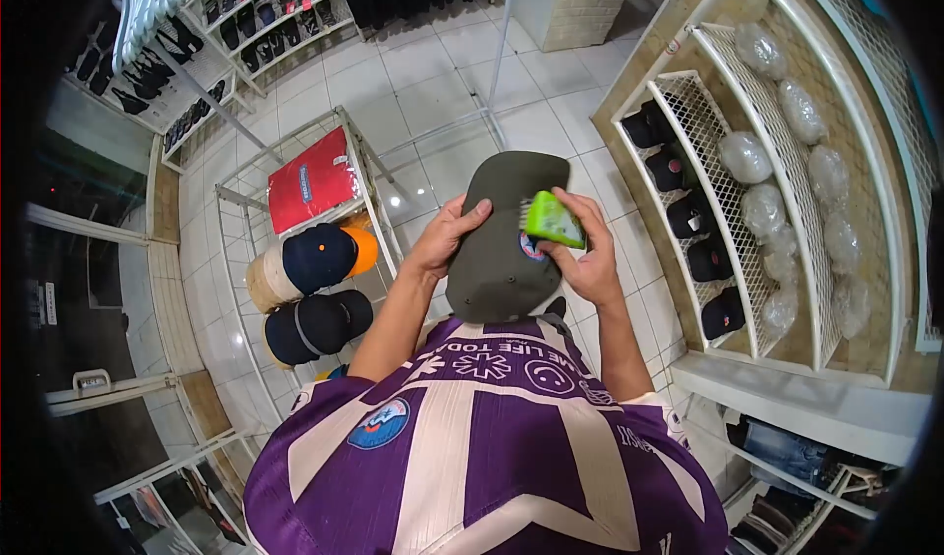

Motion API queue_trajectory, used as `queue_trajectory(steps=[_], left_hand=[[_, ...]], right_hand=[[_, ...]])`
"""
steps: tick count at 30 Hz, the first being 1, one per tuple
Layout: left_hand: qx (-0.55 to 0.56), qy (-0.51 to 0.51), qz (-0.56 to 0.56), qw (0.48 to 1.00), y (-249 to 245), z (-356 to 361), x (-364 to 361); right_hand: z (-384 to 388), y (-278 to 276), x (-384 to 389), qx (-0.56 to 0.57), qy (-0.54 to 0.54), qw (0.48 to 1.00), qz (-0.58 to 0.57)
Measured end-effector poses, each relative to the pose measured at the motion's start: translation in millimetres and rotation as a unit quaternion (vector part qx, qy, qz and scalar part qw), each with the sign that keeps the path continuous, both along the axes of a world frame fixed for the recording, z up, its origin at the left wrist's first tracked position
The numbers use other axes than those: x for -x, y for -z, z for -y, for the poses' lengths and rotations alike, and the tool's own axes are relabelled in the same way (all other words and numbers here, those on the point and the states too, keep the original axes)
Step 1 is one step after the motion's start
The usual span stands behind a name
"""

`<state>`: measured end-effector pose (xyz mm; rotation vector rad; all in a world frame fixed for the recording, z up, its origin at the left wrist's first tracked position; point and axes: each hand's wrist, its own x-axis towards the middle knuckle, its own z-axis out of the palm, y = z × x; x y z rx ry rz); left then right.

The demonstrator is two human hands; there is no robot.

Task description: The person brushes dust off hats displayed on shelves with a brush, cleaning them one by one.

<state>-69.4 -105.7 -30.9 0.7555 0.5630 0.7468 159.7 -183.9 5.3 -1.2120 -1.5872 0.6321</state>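
A dark olive baseball cap is held in front of my chest, its brim pointing away from me. My left hand grips the cap's left side, thumb on top and the other fingers hidden beneath. In my right hand is a bright green scrub brush, its pale bristles facing left against the cap. Just below the brush, a round blue, white and red patch shows on the cap, partly covered by the brush and thumb.
On the left, a white wire rack carries a red packaged garment and stacked caps. Dark caps and plastic-wrapped bundles fill the wall shelves at right. White hangers hang at upper left.
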Motion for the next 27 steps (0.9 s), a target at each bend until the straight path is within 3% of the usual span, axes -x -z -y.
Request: queue_trajectory(steps=[2, 4, 5, 6, 8, 10, 11, 12, 13, 15, 17, 18, 20, 21, 22, 24, 25, 27], left_hand=[[-0.015, -0.038, -0.022, 0.999, 2, -3, 1], [-0.010, -0.064, -0.012, 0.998, 5, -8, 4], [-0.036, -0.092, -0.014, 0.995, 0, -10, 3], [-0.056, -0.121, -0.018, 0.991, -1, -8, 3], [-0.151, -0.139, -0.104, 0.973, 8, -7, -9], [-0.285, -0.073, -0.302, 0.907, -4, -2, -21], [-0.420, -0.137, -0.304, 0.844, -6, 4, -33], [-0.475, -0.158, -0.304, 0.811, -10, 10, -39], [-0.488, -0.148, -0.338, 0.791, -9, 14, -41], [-0.498, -0.143, -0.371, 0.770, -14, 13, -45], [-0.490, -0.034, -0.438, 0.753, -23, 21, -41], [-0.487, -0.035, -0.442, 0.753, -31, 24, -36], [-0.443, 0.000, -0.370, 0.817, -43, 21, -26], [-0.397, -0.066, -0.292, 0.868, -40, 20, -17], [-0.397, -0.164, -0.239, 0.871, -40, 16, -9], [-0.549, -0.293, -0.425, 0.657, -54, 1, 18], [-0.549, -0.292, -0.423, 0.659, -47, -4, 21], [-0.498, -0.198, -0.403, 0.742, -23, -10, 28]], right_hand=[[-2, 29, -21, 0.022, 0.019, 1.000, -0.002], [0, 68, -50, 0.083, 0.156, 0.975, 0.135], [-3, 85, -58, 0.045, 0.184, 0.980, 0.056], [-8, 76, -55, 0.047, 0.177, 0.981, 0.058], [-15, 32, -27, 0.080, 0.167, 0.955, -0.233], [-30, 15, 9, 0.063, 0.166, 0.948, -0.265], [-40, 20, 20, 0.045, 0.165, 0.960, -0.223], [-46, 18, 27, 0.028, 0.165, 0.969, -0.182], [-47, 15, 31, 0.024, 0.169, 0.968, -0.183], [-48, 6, 34, 0.092, 0.134, 0.927, -0.338], [-50, 28, 21, 0.087, 0.155, 0.934, -0.310], [-52, 27, 19, 0.070, 0.179, 0.940, -0.283], [-50, 21, 13, 0.127, 0.177, 0.926, -0.309], [-52, 24, 8, 0.137, 0.150, 0.925, -0.321], [-53, 26, 2, 0.148, 0.124, 0.923, -0.332], [-50, 27, -7, 0.147, 0.096, 0.923, -0.342], [-49, 26, -11, 0.172, 0.066, 0.917, -0.354], [-49, 23, -16, 0.215, 0.010, 0.907, -0.361]])
